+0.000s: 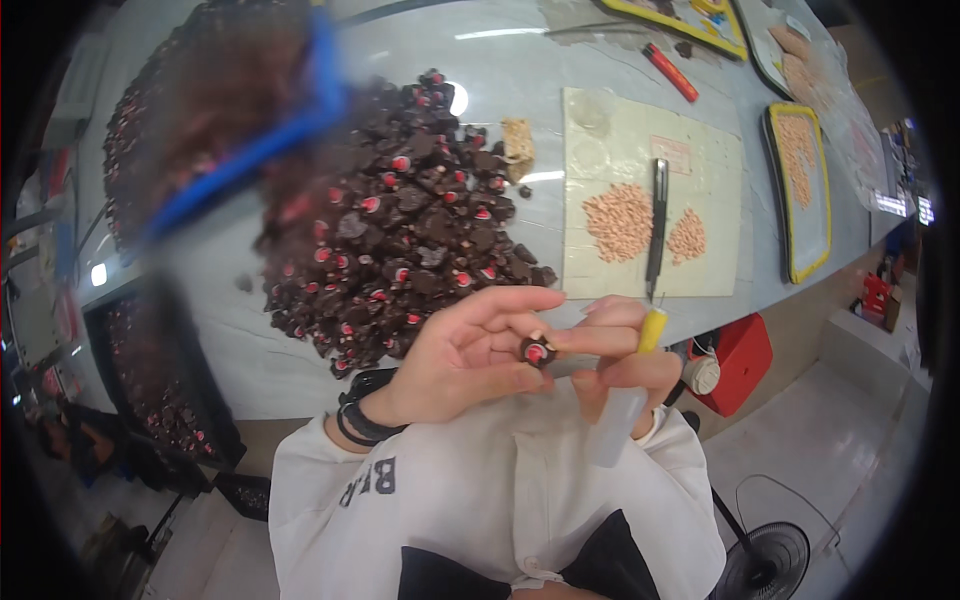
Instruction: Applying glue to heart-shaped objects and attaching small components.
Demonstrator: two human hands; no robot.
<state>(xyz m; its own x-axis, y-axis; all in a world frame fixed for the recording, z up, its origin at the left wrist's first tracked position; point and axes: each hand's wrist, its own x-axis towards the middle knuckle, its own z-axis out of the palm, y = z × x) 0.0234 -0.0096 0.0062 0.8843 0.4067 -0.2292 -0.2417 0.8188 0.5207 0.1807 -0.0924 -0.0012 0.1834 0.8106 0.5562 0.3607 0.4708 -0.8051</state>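
My left hand (465,350) is closed at the fingertips on a small dark brown piece (537,352) with a red and white spot and a pale bit at its top. The fingertips of my right hand (625,355) reach the same piece from the right. That hand also grips a translucent squeeze bottle (617,425) with a yellow cap and a thin needle tip, pointing up and away. Beyond my hands, dark tweezers (658,225) lie on a pale board (715,145), between two heaps of tiny peach-coloured pieces (618,222).
A large pile of similar dark pieces (400,230) covers the table's left-middle. A blurred blue-edged tray (250,165) is tilted over its far left. A yellow-rimmed tray (826,225) stands right; a red stick-shaped object (670,72) lies behind the board. A fan (765,562) stands at lower right.
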